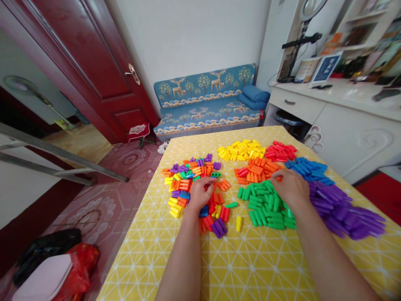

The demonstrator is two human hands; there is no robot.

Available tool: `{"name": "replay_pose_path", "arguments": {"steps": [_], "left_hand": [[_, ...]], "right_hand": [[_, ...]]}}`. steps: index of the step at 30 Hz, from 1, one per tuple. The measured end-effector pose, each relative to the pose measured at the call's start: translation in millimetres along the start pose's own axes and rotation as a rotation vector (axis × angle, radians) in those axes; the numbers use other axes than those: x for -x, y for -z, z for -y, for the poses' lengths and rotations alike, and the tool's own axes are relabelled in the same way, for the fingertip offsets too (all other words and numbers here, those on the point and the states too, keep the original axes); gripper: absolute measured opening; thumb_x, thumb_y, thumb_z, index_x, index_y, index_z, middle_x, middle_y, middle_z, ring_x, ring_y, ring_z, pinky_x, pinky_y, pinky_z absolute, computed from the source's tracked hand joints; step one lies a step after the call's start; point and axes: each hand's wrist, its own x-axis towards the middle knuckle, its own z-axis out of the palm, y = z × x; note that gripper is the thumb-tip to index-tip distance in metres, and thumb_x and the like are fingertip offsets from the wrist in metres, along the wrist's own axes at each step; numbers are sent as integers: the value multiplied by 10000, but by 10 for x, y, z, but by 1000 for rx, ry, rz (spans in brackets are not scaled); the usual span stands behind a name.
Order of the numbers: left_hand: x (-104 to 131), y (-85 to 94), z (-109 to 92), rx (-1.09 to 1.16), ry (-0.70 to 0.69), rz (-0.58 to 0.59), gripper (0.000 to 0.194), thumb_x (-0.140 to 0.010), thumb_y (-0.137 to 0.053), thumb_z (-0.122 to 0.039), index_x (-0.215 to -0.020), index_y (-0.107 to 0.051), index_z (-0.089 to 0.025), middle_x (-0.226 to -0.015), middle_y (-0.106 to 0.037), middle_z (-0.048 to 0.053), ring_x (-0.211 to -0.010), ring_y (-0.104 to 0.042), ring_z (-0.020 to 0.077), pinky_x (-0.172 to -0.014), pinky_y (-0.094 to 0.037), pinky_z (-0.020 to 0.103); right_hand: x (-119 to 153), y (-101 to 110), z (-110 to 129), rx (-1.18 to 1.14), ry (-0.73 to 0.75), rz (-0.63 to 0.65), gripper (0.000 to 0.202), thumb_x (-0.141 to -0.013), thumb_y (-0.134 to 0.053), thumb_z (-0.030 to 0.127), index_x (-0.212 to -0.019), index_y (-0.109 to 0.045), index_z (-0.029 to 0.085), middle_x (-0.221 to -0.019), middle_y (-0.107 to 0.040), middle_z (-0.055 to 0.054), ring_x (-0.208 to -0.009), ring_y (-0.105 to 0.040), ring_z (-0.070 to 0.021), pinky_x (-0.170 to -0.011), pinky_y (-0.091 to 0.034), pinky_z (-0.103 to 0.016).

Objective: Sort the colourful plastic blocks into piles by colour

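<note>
My left hand (pixel 201 193) is over the mixed-colour pile (pixel 181 184) of small plastic pieces at the left, its fingers bent near some orange pieces (pixel 223 184); whether it holds one is hidden. My right hand (pixel 291 188) reaches between the orange pile (pixel 258 169) and the green pile (pixel 267 207), fingers curled together at the orange pile's right edge. What those fingers hold, if anything, is too small to make out. Behind lie a yellow pile (pixel 241 149) and a red pile (pixel 280 151). Right of my right hand are a blue pile (pixel 310 169) and a purple pile (pixel 344 211).
A single yellow piece (pixel 238 223) and a green piece (pixel 232 205) lie between the piles on the yellow patterned tablecloth (pixel 232 267). Beyond the table stands a blue sofa (pixel 200 106). A white cabinet (pixel 351 129) is at the right, bags (pixel 78 267) at the lower left.
</note>
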Motion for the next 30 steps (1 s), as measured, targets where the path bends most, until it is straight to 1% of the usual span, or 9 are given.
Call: {"name": "replay_pose_path", "arguments": {"steps": [2, 3, 6, 9, 12, 18, 22, 25, 30], "left_hand": [[-4, -2, 5, -8, -4, 0, 327, -760, -542, -55, -985, -716, -217, -1010, -739, 12, -931, -681, 173, -877, -533, 305], [-6, -2, 5, -15, -6, 0, 329, -759, -543, -54, -985, -717, -217, -1008, -739, 13, -935, -680, 176, -880, -531, 308], [-12, 5, -7, -35, -13, 1, 327, -758, -548, -53, -982, -719, -218, -1004, -740, 15, -941, -676, 182, -892, -523, 318], [-14, 12, -19, -35, -21, -1, 327, -767, -543, -53, -987, -719, -221, -1001, -738, 13, -942, -673, 178, -889, -522, 315], [-13, 10, -19, -27, -24, -6, 316, -789, -535, -66, -995, -717, -223, -1003, -736, 15, -944, -672, 172, -874, -524, 308], [-16, -3, 0, -18, -33, -11, 301, -795, -544, -71, -982, -717, -230, -994, -735, 7, -942, -670, 166, -878, -519, 306], [-18, -4, 7, -21, -28, -7, 306, -801, -534, -70, -989, -717, -227, -994, -735, 11, -937, -669, 167, -867, -521, 306], [-18, 1, 7, -27, -24, -8, 310, -798, -532, -66, -988, -718, -225, -992, -735, 11, -934, -670, 165, -865, -521, 302], [-16, 4, 0, -38, -26, -10, 296, -806, -536, -77, -981, -718, -231, -996, -737, 7, -943, -671, 168, -872, -518, 304]], "right_hand": [[77, -85, 203, -131, 155, -70, 163, -786, -540, 237, -818, -697, 208, -952, -665, -76, -916, -604, -242, -798, -461, -348], [125, -135, 329, -217, 241, -48, 186, -799, -517, 209, -857, -693, 201, -967, -666, -72, -945, -602, -229, -843, -463, -340], [295, -312, 729, -368, 451, 144, 326, -804, -469, 113, -1049, -674, 180, -1135, -641, -80, -1071, -575, -198, -952, -437, -313], [456, -477, 1042, -240, 541, 302, 488, -798, -460, 64, -1248, -601, 191, -1356, -523, -97, -1203, -491, -235, -1014, -389, -362], [532, -549, 1208, -60, 526, 352, 457, -852, -449, 115, -1266, -592, 249, -1364, -506, -98, -1164, -495, -276, -944, -414, -400], [454, -532, 1300, 39, 479, 345, 372, -832, -533, 178, -1180, -617, 282, -1098, -587, -94, -1022, -548, -259, -859, -419, -352], [410, -556, 1317, 6, 497, 368, 406, -757, -585, 163, -1155, -609, 242, -1104, -586, -83, -1016, -546, -239, -869, -409, -324], [319, -490, 1267, -24, 511, 379, 397, -712, -623, 187, -1103, -622, 249, -1063, -610, -58, -999, -558, -231, -843, -416, -310], [-209, -247, 1055, -48, 372, 135, 377, -774, -586, 279, -1149, -608, 249, -1092, -618, -74, -1003, -571, -240, -824, -433, -321]]}}
